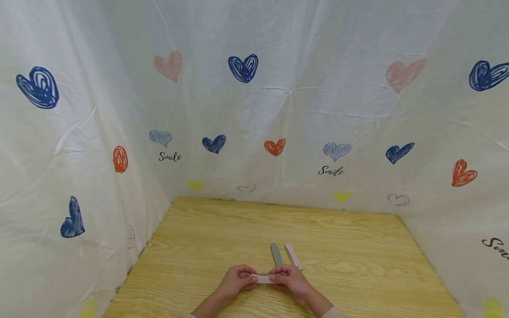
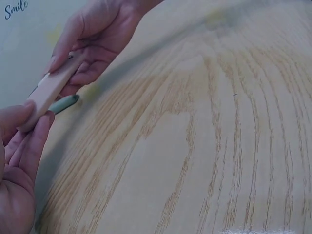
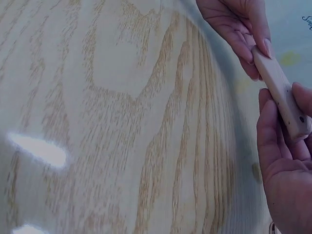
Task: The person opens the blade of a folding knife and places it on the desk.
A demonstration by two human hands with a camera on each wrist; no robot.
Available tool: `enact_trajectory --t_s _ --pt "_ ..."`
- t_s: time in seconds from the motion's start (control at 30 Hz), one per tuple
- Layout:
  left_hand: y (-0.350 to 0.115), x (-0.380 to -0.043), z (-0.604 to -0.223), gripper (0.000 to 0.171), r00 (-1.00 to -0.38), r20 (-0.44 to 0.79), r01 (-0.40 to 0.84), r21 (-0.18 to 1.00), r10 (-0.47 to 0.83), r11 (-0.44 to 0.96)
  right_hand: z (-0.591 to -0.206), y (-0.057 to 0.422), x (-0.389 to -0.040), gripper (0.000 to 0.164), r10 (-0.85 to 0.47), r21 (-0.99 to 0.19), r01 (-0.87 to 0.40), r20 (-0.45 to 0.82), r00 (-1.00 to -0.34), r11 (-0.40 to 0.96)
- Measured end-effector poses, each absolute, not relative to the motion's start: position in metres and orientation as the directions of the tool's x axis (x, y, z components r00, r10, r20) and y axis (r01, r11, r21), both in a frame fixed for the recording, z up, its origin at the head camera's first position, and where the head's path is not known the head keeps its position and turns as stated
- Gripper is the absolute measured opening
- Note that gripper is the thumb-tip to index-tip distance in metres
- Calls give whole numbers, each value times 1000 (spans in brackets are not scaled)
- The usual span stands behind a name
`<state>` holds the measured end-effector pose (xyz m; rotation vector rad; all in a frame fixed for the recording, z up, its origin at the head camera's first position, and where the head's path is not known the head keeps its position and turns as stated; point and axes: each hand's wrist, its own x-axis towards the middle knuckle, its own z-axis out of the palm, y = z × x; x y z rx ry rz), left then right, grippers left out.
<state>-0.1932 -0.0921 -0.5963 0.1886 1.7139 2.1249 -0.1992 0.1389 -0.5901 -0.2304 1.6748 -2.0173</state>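
A pale pink folding knife, folded, lies crosswise between both hands near the table's front. My left hand pinches one end between thumb and fingers. At the other end my right hand grips it the same way. In the right wrist view, small rivets and a round hole mark the end of this knife held by the right hand. Just beyond the hands, a green folding knife and a second pink one lie side by side on the table.
The wood-grain table stretches out around the hands. White curtains printed with hearts and the word Smile hang along its back and both sides.
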Motion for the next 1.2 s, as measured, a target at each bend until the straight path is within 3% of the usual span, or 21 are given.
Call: enact_trajectory --t_s 0.17,0.47,0.83,1.03,1.2 --pt "-90 -190 -596 31 -908 -156 -237 957 388 -169 -588 134 -199 9 -433 -962 268 -222 -873 -48" --pt "-85 -186 -597 28 -881 -178 -263 954 439 -143 -589 120 -197 26 -335 -970 188 -230 -914 153" --pt "-81 -187 -597 22 -881 -202 -287 947 427 -146 -586 119 -193 24 -290 -976 135 -180 -940 169" --pt "-83 -187 -602 25 -880 -182 -272 950 439 -153 -588 120 -195 22 -217 -974 163 -194 -957 155" --pt "-85 -185 -606 33 -875 -149 -244 957 462 -154 -583 123 -198 22 -255 -978 180 -202 -946 108"
